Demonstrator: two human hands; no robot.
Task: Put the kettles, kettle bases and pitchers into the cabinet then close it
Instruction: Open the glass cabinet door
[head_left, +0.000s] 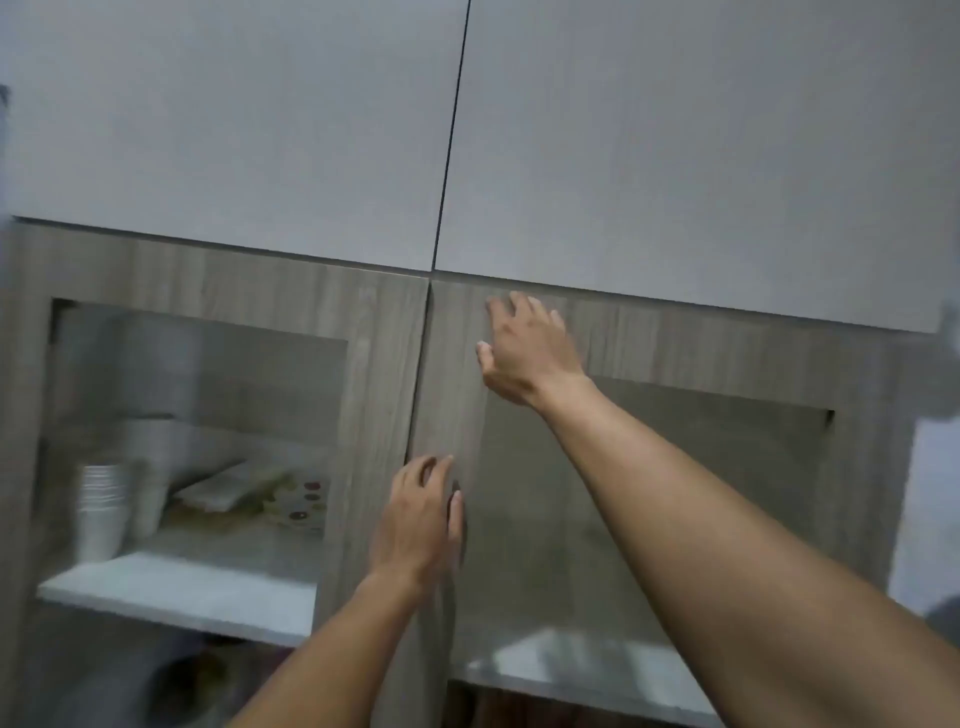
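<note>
Hands flat on cabinet (358, 338) doors: left hand (423, 519) near centre seam, right hand (524, 348) at upper edge, fingers spread, gripping nothing.

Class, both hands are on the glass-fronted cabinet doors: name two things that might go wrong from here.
1. The left hand sits at the seam between the doors; its fingers might get pinched there.
2. The right hand presses high on the right door; a hard push might rattle the stacked cups behind the glass.
</note>
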